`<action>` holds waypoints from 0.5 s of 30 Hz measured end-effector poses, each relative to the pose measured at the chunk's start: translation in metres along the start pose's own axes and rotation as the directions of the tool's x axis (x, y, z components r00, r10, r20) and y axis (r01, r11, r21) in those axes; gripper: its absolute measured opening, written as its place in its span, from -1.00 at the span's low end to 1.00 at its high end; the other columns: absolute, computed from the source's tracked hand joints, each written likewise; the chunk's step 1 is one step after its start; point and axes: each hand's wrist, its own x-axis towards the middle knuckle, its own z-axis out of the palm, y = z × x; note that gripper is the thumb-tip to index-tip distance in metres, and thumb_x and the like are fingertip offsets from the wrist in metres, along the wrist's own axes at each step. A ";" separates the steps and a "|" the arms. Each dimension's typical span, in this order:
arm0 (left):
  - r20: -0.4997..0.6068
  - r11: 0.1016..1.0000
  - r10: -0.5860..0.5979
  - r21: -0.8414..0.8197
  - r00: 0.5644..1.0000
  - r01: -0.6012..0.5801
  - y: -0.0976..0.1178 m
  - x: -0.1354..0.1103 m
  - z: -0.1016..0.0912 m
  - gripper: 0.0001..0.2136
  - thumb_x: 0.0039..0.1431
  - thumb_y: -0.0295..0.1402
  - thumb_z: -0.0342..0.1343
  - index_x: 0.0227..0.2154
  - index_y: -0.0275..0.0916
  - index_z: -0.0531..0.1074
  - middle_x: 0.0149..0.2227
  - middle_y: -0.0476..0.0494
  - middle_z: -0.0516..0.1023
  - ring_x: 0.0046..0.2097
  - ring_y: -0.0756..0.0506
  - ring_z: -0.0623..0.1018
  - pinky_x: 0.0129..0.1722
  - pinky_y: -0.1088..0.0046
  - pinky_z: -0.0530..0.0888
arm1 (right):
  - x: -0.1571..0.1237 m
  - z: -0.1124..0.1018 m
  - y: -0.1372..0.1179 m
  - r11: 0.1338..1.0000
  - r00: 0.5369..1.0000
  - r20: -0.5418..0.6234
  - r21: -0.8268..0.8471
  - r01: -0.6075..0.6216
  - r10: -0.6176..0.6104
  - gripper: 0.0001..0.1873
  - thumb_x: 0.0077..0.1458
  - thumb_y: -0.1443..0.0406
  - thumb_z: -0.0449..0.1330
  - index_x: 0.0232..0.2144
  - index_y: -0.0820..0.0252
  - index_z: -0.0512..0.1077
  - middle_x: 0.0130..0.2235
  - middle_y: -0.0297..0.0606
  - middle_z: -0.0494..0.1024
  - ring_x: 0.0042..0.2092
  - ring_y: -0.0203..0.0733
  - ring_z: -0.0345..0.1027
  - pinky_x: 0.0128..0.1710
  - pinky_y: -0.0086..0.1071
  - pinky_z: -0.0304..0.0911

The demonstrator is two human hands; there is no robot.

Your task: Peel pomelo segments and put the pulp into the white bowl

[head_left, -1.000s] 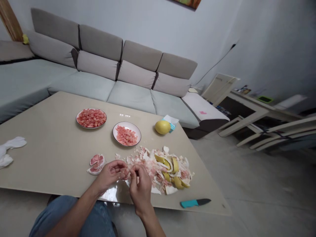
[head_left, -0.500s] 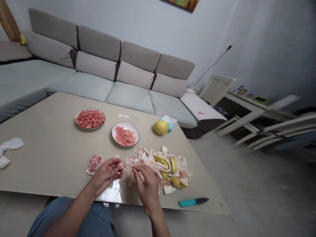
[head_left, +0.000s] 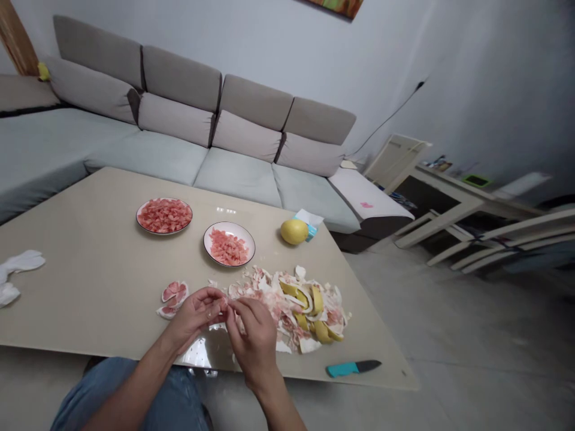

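Note:
My left hand point(head_left: 200, 314) pinches a small piece of pink pomelo flesh point(head_left: 223, 303), mostly covered by the fingers. Thumb and forefinger of my right hand point(head_left: 254, 335) close together against that same piece; whatever they grip is too small to make out. Beyond and to the right of my hands lies a heap of pomelo peel and membrane scraps point(head_left: 309, 308). Two pomelo segments point(head_left: 174, 292) with white membrane rest left of my left hand. Farther back, one plate point(head_left: 250, 250) holds some pink flesh pieces, and a second plate point(head_left: 138, 222) is heaped with more.
A whole yellow pomelo point(head_left: 294, 231) sits by a blue tissue pack point(head_left: 311, 221) at the far right. A knife with a teal handle point(head_left: 343, 369) lies near the table's front edge. White crumpled gloves or cloth point(head_left: 24, 262) lie far left. A grey sofa point(head_left: 238, 170) stands behind.
My right hand has moved left from over the scraps to meet my left hand at the pomelo piece. The plates, knife and whole pomelo stay where they were.

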 end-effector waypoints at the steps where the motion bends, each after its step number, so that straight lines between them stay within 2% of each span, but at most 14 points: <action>1: -0.001 0.999 0.021 0.029 1.000 -0.021 0.000 0.000 0.001 -0.71 -0.05 -0.39 0.36 -0.23 -0.24 0.48 -0.25 -0.10 0.55 -0.21 -0.02 0.54 -0.15 0.46 0.47 | 0.000 0.001 0.001 1.000 1.000 -0.004 -0.014 -0.001 0.001 -0.83 0.11 0.44 0.13 -0.28 0.15 0.49 -0.34 -0.17 0.54 -0.29 -0.13 0.41 -0.29 -0.26 0.33; 4: -0.010 0.990 0.073 0.124 0.997 -0.071 -0.002 0.001 0.001 -0.67 -0.12 -0.42 0.39 -0.23 -0.24 0.48 -0.25 -0.09 0.55 -0.22 -0.02 0.53 -0.14 0.48 0.45 | 0.001 0.002 0.003 1.000 1.000 -0.001 -0.022 -0.018 0.018 -0.87 0.08 0.45 0.12 -0.38 0.17 0.44 -0.39 -0.19 0.50 -0.32 -0.14 0.36 -0.32 -0.29 0.29; 8: -0.008 0.978 0.074 0.196 0.997 -0.071 -0.005 0.003 -0.002 -0.78 -0.08 -0.38 0.36 -0.34 -0.27 0.50 -0.35 -0.06 0.52 -0.26 -0.03 0.50 -0.21 0.49 0.45 | 0.004 0.001 0.002 0.995 0.996 0.042 0.057 -0.076 0.074 -0.87 0.01 0.46 0.12 -0.48 0.16 0.36 -0.46 -0.28 0.43 -0.38 -0.19 0.30 -0.38 -0.35 0.21; 12: 0.044 0.984 0.070 0.161 0.997 -0.077 -0.007 0.002 -0.004 -0.83 -0.01 -0.36 0.31 -0.35 -0.29 0.50 -0.38 -0.04 0.48 -0.30 0.00 0.47 -0.25 0.48 0.46 | 0.010 -0.001 0.006 0.969 0.980 0.100 0.158 -0.189 0.174 -0.85 -0.05 0.48 0.12 -0.54 0.15 0.32 -0.51 -0.37 0.37 -0.42 -0.25 0.25 -0.40 -0.40 0.17; 15: 0.046 0.993 0.055 0.098 0.997 -0.059 -0.004 0.001 -0.004 -0.85 0.01 -0.35 0.30 -0.40 -0.31 0.50 -0.42 -0.03 0.43 -0.36 0.01 0.43 -0.27 0.42 0.50 | 0.017 -0.008 0.014 0.951 0.967 0.056 0.175 -0.254 0.248 -0.85 -0.04 0.48 0.11 -0.53 0.16 0.33 -0.50 -0.38 0.37 -0.42 -0.26 0.26 -0.39 -0.40 0.17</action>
